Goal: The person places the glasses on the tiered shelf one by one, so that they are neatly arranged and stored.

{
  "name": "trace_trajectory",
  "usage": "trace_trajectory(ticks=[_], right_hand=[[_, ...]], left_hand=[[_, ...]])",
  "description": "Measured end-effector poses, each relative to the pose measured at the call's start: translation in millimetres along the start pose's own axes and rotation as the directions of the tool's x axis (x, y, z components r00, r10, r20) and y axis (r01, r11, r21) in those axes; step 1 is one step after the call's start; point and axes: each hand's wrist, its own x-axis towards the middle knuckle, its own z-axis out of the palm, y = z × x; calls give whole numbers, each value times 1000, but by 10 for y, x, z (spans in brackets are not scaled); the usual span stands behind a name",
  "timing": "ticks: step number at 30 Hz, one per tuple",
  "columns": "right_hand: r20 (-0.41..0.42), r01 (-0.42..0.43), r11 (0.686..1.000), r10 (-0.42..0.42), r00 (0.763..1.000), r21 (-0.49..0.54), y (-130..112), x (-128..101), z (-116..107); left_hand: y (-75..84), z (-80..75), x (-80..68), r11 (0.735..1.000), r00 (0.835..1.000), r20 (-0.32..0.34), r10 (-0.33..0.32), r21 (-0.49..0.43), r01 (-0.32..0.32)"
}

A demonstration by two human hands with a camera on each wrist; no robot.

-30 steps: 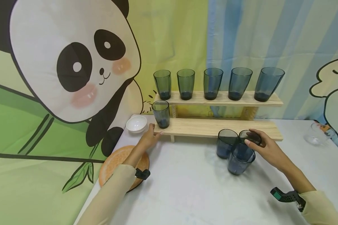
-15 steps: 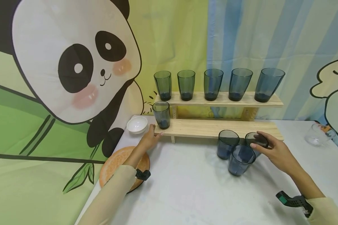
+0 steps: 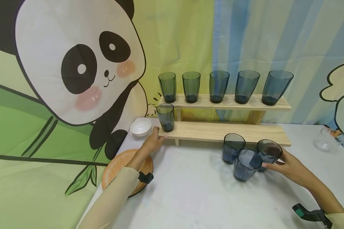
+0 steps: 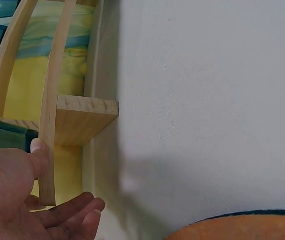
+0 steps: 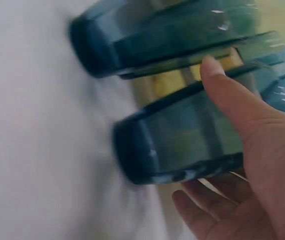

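Since a second ago our right hand [image 3: 289,167] has slid the rightmost glass [image 3: 268,154] out of the cluster, toward us and to the right; it's now apart from the back glass [image 3: 232,148] and sits just beside the front glass [image 3: 245,164]. Left hand [image 3: 152,142] hasn't budged.

Right hand: thumb along the near side of the glass wall, fingers curled round the far side, per the right wrist view [image 5: 242,150]. So we're gripping it, low on the body. Glass looks upright on the white table [image 3: 189,190], base seemingly still down; can't tell for sure it hasn't lifted.

Left hand: fingers relaxed, thumb against the front edge of the lower shelf board [image 3: 226,131], palm open underneath [image 4: 12,195]. Holding nothing. We read that as bracing the wooden rack so it doesn't shift.

One glass [image 3: 166,117] stands at the left end of the lower board, just above the left hand but not touched. Five more in a row on the upper board [image 3: 226,101].

Off to the side: white bowl [image 3: 140,127] left of the rack, orange plate [image 3: 117,165] under our left forearm, clear cup [image 3: 328,143] far right.
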Motion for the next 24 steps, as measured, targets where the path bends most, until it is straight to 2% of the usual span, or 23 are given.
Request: trace_trajectory(ticks=[5, 10, 14, 24], right_hand=[[-73, 49, 998, -53, 996, -47, 57, 3, 105], [-91, -27, 997, 20, 996, -75, 32, -40, 80], [-92, -84, 990, 74, 993, -113, -33, -39, -6], [-189, -142, 974, 108, 976, -178, -309, -17, -206]], left_hand=[[5, -7, 27, 1000, 1000, -5, 4, 7, -4], [-39, 26, 61, 1000, 1000, -1, 3, 3, -3], [-3, 24, 52, 1000, 1000, -9, 9, 6, -9], [3, 16, 22, 999, 1000, -12, -5, 33, 6]])
